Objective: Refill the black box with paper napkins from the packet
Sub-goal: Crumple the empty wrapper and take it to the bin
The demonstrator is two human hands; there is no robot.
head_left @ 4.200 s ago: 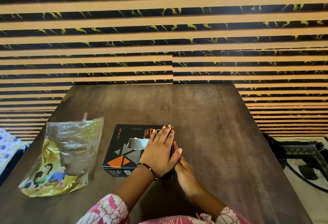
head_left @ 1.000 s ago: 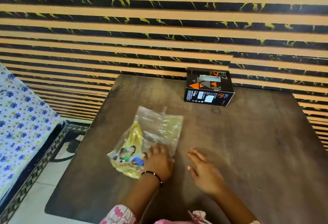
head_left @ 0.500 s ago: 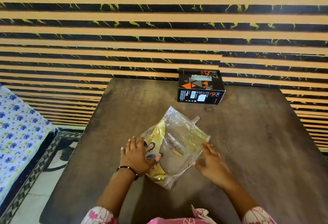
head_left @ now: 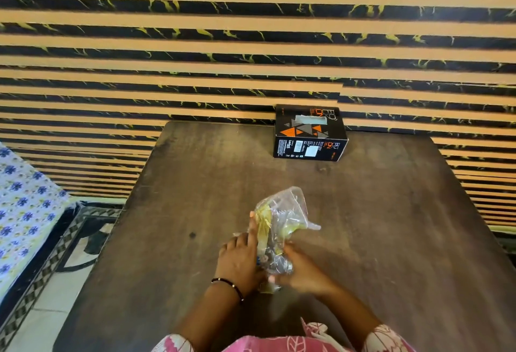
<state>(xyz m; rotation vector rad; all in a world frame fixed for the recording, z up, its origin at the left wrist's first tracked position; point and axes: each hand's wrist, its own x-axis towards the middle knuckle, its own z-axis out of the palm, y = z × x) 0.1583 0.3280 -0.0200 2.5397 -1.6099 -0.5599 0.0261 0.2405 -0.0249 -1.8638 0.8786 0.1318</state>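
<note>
The black box (head_left: 309, 134) with orange and grey triangles stands at the table's far edge against the striped wall, a slot in its top showing something pale. A clear and yellow plastic packet (head_left: 282, 222) sits crumpled and folded near the middle of the dark wooden table (head_left: 391, 226). My left hand (head_left: 240, 261), with a black bracelet on the wrist, presses against the packet's left side. My right hand (head_left: 303, 270) grips the packet's near end from the right. The packet looks flat; I see no napkins in it.
A bed with a blue flowered sheet (head_left: 19, 212) stands to the left of the table, with patterned floor (head_left: 55, 268) between them. The striped black and tan wall (head_left: 251, 44) runs right behind the table.
The box went from near me to the table's far edge. The packet came to the middle. Both hands have now closed in and squeezed it into a narrow bundle.
</note>
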